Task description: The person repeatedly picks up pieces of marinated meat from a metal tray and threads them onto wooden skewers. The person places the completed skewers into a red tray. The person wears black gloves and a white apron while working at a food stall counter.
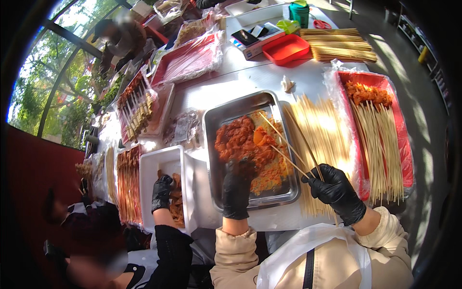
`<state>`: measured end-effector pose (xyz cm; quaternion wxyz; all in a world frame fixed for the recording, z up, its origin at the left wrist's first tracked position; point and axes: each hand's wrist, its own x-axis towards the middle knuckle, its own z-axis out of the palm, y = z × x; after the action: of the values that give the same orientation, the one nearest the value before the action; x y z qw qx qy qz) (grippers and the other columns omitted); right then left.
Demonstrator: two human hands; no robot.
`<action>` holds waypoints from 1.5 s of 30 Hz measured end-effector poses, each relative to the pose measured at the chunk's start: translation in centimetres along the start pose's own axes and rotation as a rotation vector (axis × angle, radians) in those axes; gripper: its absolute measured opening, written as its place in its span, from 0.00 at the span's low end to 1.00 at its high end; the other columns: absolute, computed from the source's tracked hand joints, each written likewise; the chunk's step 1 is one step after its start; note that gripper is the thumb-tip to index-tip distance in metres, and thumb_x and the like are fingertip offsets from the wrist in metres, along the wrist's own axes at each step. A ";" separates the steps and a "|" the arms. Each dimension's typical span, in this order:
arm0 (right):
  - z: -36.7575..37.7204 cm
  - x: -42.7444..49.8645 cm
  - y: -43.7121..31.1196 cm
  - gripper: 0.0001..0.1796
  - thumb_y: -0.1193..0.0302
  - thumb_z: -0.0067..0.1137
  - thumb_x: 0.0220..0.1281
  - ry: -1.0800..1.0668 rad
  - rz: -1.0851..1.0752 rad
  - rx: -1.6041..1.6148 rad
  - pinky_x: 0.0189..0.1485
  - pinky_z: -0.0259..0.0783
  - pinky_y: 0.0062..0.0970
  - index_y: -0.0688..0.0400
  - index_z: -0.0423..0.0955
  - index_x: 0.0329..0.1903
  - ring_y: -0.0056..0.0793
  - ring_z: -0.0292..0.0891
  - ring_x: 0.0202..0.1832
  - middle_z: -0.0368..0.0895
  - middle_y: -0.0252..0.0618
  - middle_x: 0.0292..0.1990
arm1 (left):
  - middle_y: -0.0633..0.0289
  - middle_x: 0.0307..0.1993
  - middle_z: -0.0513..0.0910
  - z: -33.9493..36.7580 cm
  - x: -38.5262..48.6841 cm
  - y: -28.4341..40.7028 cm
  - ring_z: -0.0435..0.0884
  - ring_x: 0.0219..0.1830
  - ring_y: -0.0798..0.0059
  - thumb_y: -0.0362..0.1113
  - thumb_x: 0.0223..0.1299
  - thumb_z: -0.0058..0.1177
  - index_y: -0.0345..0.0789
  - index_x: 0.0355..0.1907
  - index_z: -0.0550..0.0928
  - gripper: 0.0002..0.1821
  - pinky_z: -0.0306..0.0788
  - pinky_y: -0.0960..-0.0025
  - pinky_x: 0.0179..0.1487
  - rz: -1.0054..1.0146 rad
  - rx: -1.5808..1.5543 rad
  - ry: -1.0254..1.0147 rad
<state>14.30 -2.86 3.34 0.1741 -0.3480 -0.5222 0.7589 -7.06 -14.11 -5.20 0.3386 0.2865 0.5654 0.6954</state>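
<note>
In a black glove, my right hand (334,193) grips three thin bamboo skewers (293,149) near the steel tray's right rim. One skewer bears a few chunks of red-marinated meat (266,139) and an orange piece near its tip. My left hand (236,193), also gloved in black, reaches into the steel tray (279,202). Its fingers are blurred against the pile of red-sauced meat (234,139), so I cannot tell whether they hold a piece. Orange-red sauce coats the tray's right side.
Loose bamboo skewers (321,130) lie right of the tray. Beyond them, a red tray (404,159) holds finished meat skewers. At left, a co-worker's gloved hand (161,191) is in a white tub (147,180). An orange-red container (287,48) and a bundle of sticks (339,45) stand behind.
</note>
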 end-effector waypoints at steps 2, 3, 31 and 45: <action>-3.0 -1.0 -2.1 0.02 0.75 0.51 0.60 0.099 -0.004 0.035 0.25 0.61 0.13 0.60 0.72 0.34 0.12 0.65 0.22 0.71 0.27 0.23 | 0.60 0.37 0.76 2.2 0.3 2.3 0.76 0.37 0.70 0.38 0.64 0.43 0.41 0.57 0.65 0.19 0.73 0.64 0.39 -0.139 -0.552 0.144; -4.7 -1.6 -3.0 0.02 0.75 0.51 0.60 0.136 -0.021 0.083 0.25 0.61 0.13 0.60 0.72 0.34 0.12 0.65 0.22 0.71 0.27 0.23 | 0.62 0.35 0.77 1.6 0.5 1.6 0.76 0.36 0.70 0.39 0.63 0.44 0.44 0.55 0.68 0.17 0.73 0.63 0.40 -0.187 -0.563 0.173; -8.2 -4.6 -7.5 0.16 0.69 0.44 0.57 0.460 -0.080 -0.063 0.16 0.44 0.09 0.63 0.74 0.44 0.06 0.48 0.13 0.59 0.20 0.15 | 0.46 0.36 0.77 2.1 5.3 -2.2 0.74 0.41 0.52 0.39 0.51 0.54 0.33 0.48 0.75 0.21 0.68 0.60 0.45 0.422 1.355 -0.145; -5.2 -2.0 -2.6 0.14 0.75 0.48 0.60 0.180 0.132 0.063 0.17 0.45 0.09 0.62 0.74 0.48 0.05 0.49 0.15 0.67 0.22 0.19 | 0.57 0.29 0.78 4.1 7.8 -5.4 0.77 0.32 0.66 0.34 0.49 0.51 0.33 0.35 0.77 0.10 0.70 0.64 0.32 0.301 1.429 -0.216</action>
<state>19.14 0.42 5.31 0.1809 -0.4429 -0.4560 0.7504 -7.82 -4.75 -9.62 0.0241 0.5785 0.7986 0.1645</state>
